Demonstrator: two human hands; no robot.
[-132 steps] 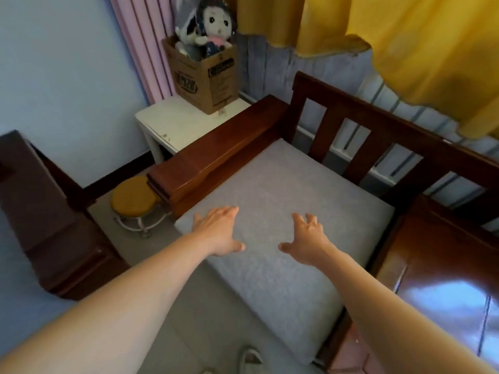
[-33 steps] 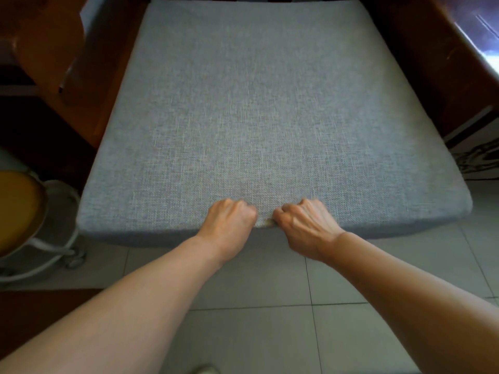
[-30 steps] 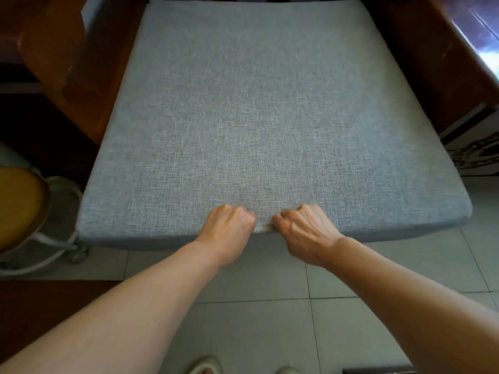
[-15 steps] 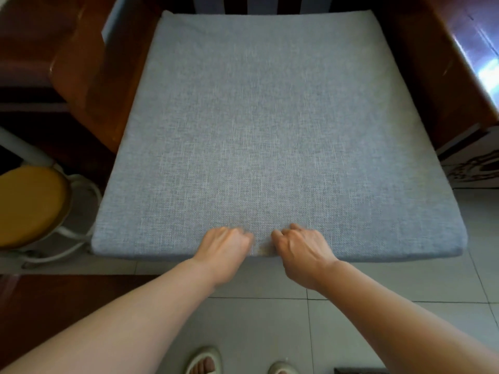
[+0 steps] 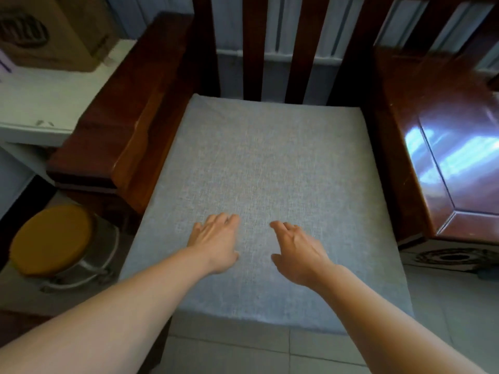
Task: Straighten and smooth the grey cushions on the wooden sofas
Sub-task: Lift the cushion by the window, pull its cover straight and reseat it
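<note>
A grey woven cushion (image 5: 264, 163) lies flat on the seat of a dark wooden sofa (image 5: 127, 125), its front edge overhanging the tiled floor. My left hand (image 5: 216, 241) lies palm down on the cushion's front half with its fingers straight. A little to the right, my right hand (image 5: 297, 249) is over the same part of the cushion with its fingers stretched forward; whether its palm touches the fabric I cannot tell. Neither hand holds anything. The slatted backrest (image 5: 302, 47) stands behind the cushion.
A glossy wooden side table (image 5: 456, 163) adjoins the sofa on the right. On the left stand a white table (image 5: 40, 95) with a cardboard box (image 5: 54, 31) and a low stool with a yellow seat (image 5: 51, 238). Grey floor tiles (image 5: 237, 354) run along the front.
Both hands have let go of the cushion's front edge, opened, and moved forward onto its top surface. The view has tilted up, now showing the backrest and armrests.
</note>
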